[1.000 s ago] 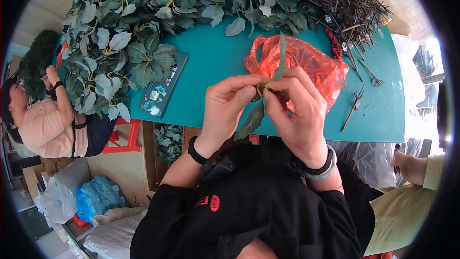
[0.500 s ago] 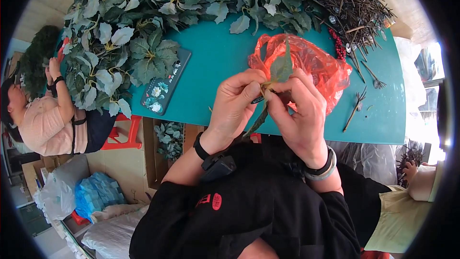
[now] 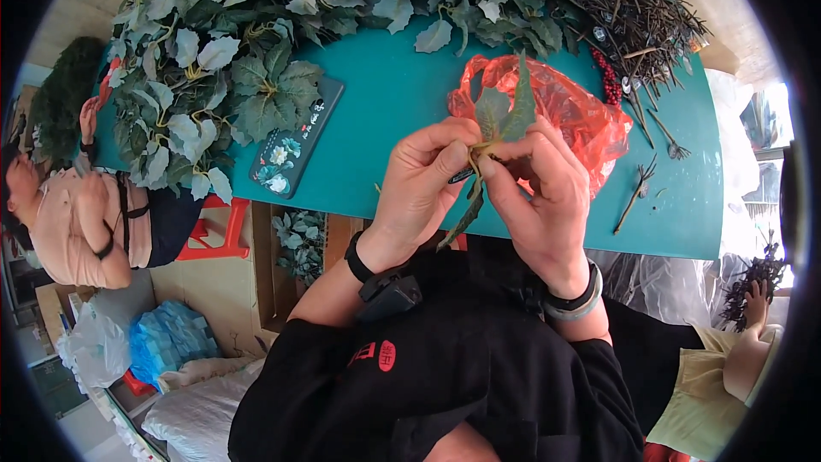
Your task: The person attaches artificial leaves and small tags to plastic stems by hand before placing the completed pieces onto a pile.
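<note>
Shirt (image 3: 333, 393), black, fills the near edge; both forearms rise from it toward the table (image 3: 376, 111). Left hand (image 3: 434, 162) and right hand (image 3: 539, 184) meet above the table's near side, neither free. Each pinches the same sprig (image 3: 493, 111) at its yellowish base, thumb against forefinger, tips almost touching. Two leaves stand up beyond the fingers; a lower leaf (image 3: 468, 212) hangs toward the body. The join itself is partly hidden by the fingers.

Handling, in this inspector's judgement: the left pinch should serve as a steady anchor, with the right fingertips doing the fine work right at the base. Pressure belongs on the stem, not the blades, which would likely crease. The upper leaves should stay spread and the lower one hang free, so nothing gets trapped in the join.

Beyond the right hand lies a crumpled red bag (image 3: 590, 141), close enough to snag a leaf; keeping the sprig raised is advisable. A loose twig (image 3: 633, 198) lies to the right. A dark floral case (image 3: 278, 169) lies left, partly under a leaf pile (image 3: 192, 60) that extends along the far side. Red berries (image 3: 607, 81) adjoin a twig heap (image 3: 650, 13) at far right.
</note>
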{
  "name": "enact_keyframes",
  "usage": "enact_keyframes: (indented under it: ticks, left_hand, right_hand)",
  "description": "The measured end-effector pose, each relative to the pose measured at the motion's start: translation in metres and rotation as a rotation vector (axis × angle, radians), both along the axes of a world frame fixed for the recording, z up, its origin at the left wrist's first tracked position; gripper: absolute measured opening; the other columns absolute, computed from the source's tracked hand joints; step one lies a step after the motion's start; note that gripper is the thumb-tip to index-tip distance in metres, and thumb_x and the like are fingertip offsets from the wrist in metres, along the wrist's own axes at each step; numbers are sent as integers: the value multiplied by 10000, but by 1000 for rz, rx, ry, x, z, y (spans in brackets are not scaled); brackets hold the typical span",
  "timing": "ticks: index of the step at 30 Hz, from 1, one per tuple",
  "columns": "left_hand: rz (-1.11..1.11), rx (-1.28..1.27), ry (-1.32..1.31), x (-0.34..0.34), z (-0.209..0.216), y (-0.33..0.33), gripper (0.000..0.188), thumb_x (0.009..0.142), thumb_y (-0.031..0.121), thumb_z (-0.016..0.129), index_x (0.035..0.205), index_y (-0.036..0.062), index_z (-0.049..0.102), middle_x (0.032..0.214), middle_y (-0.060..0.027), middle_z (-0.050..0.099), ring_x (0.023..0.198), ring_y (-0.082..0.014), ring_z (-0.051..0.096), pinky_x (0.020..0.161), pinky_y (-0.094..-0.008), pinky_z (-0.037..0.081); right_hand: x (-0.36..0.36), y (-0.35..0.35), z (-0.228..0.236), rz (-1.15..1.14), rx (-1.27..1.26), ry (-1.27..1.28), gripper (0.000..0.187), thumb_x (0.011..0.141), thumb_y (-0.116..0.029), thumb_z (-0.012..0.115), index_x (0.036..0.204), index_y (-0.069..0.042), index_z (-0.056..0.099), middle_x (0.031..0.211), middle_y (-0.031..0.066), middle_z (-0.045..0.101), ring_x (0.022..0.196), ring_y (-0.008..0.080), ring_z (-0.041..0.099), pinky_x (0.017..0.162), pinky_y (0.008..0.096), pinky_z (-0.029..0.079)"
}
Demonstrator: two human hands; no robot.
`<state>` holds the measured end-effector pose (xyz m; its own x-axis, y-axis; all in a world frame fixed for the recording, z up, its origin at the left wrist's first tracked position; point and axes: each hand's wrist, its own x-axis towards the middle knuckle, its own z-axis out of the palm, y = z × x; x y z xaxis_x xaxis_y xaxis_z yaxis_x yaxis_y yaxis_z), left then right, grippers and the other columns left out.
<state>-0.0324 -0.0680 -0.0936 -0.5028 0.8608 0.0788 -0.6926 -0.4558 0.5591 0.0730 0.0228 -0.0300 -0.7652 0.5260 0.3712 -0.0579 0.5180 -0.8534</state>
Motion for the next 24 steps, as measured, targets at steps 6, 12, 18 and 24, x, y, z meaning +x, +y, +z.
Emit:
enact_keyframes:
  ticks: [6,12,18,24]
  left_hand:
    - [-9,37,11,1,-3,1,134,888,85,596,1004,22,620,1091,-47,558,989,-127,557,876,-269,465]
    - [-11,54,4,2,-5,2,134,887,83,597,1003,22,622,1092,-49,555,991,-126,555,874,-268,466]
    - [-8,57,18,2,-5,1,119,884,74,599,988,23,630,1083,-47,553,969,-116,550,845,-249,465]
    - [35,70,124,6,0,2,120,882,70,603,985,17,633,1062,-48,558,946,-108,547,820,-234,465]
  right_hand:
    - [-1,0,-6,-1,16,33,115,773,70,618,867,27,567,818,77,510,640,135,567,572,242,470]
    - [-1,-1,-9,-28,36,47,140,758,72,623,868,15,558,826,94,535,600,161,575,537,258,459]
    - [1,-1,-7,-42,24,6,136,759,69,625,864,15,559,842,94,548,600,157,576,533,251,455]
    - [-2,2,-11,-33,8,89,131,760,66,629,858,21,555,851,94,553,600,151,574,531,249,453]
